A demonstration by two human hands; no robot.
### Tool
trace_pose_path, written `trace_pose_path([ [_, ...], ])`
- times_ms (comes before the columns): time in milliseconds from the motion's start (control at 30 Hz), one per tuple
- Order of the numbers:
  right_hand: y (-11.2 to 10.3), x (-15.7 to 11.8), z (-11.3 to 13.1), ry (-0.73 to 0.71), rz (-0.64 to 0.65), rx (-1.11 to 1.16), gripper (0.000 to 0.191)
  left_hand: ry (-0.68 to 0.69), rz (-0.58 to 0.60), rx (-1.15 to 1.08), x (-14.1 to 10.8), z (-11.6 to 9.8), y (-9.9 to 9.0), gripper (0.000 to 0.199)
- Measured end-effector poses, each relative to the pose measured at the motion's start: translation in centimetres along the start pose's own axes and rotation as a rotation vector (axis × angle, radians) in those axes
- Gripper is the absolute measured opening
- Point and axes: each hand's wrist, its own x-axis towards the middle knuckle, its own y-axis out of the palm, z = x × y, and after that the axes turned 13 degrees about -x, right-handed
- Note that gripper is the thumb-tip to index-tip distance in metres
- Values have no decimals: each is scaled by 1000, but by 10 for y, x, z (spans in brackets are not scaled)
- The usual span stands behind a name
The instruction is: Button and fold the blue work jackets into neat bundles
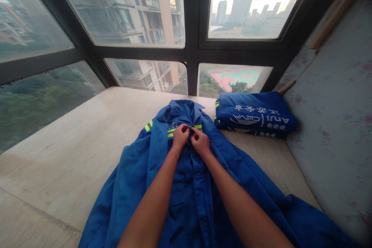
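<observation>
A blue work jacket (180, 186) with yellow-green reflective strips lies front up, its collar (186, 108) towards the window. Both of my hands are at the upper front placket, just below the collar. My left hand (181, 135) is closed, its fingertips pinching the jacket's front edge. Close beside it, my right hand (200, 141) pinches the placket from the other side with bent fingers. Whatever button lies between the fingertips is hidden. Lower down, round buttons (197, 176) show along the placket. The sleeves spread out to both sides.
Folded blue garments (255, 114) with white lettering are stacked at the right, beside the patterned wall (343, 124). The jacket lies on a pale stone windowsill (58, 135). Dark window frames (192, 52) border its far and left sides.
</observation>
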Motion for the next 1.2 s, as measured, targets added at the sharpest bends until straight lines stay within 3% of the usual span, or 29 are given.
trace_pose_path([
  [600, 1, 4, 0, 119, 26, -12, 47, -5, 78, -21, -1, 1, -3, 6],
  [933, 1, -1, 4, 63, 18, -133, 46, -155, -21, 83, 4, -2, 8, 7],
  [1200, 0, -2, 9, 66, 30, -155, 46, -183, -62, 156, 3, -15, 8, 7],
])
